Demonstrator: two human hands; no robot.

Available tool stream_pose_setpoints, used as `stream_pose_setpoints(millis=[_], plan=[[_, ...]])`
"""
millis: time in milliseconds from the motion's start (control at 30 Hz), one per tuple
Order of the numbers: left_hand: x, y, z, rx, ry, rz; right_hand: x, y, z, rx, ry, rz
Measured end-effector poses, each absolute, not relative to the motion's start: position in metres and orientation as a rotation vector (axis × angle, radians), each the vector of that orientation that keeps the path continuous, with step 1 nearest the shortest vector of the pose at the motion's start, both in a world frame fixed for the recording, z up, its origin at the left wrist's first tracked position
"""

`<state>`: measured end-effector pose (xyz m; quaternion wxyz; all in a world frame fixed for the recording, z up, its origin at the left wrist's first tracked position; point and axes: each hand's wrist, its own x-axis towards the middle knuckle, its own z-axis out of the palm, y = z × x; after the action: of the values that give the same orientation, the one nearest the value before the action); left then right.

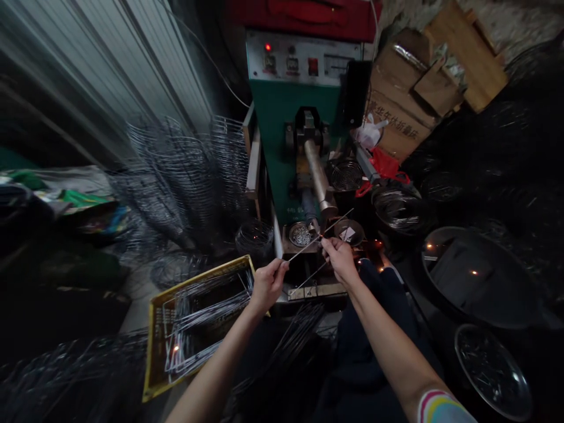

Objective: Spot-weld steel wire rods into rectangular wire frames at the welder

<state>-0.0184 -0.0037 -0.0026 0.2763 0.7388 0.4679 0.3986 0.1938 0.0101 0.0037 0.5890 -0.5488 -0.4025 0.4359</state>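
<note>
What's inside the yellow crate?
Bent metal wire frames, loosely piled inside the yellow crate. What lies beneath them is covered or too dark to tell; the left forearm hides part of the near side.

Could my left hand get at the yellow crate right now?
Probably yes: the yellow crate sits close beside the left hand, with nothing visible between them, though its fingers hold thin metal wire.

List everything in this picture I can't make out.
In the head view:
Palm side of the right hand: hidden by the back of the hand.
Exact shape of the small metal pieces: too small.
Markings on the control panel: blurred and too small.
Rest of the striped sleeve: cut off by the bottom edge.
</note>
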Motion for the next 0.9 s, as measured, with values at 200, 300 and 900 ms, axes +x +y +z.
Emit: stream_pose_setpoints(millis=[200, 300, 900], plan=[[-0.006, 0.004, -0.005, 2.092, 1.189, 1.102, 0.206, 0.010, -0.003, -1.293, -0.887, 0.991], [0.000, 0.009, -0.006, 2.116, 1.184, 1.122, 0.210, 0.012, -0.004, -1.286, -0.856, 1.008], [0.001, 0.013, 0.004, 2.157, 1.222, 1.104, 0.209, 0.016, -0.001, -1.206, -0.746, 1.111]])
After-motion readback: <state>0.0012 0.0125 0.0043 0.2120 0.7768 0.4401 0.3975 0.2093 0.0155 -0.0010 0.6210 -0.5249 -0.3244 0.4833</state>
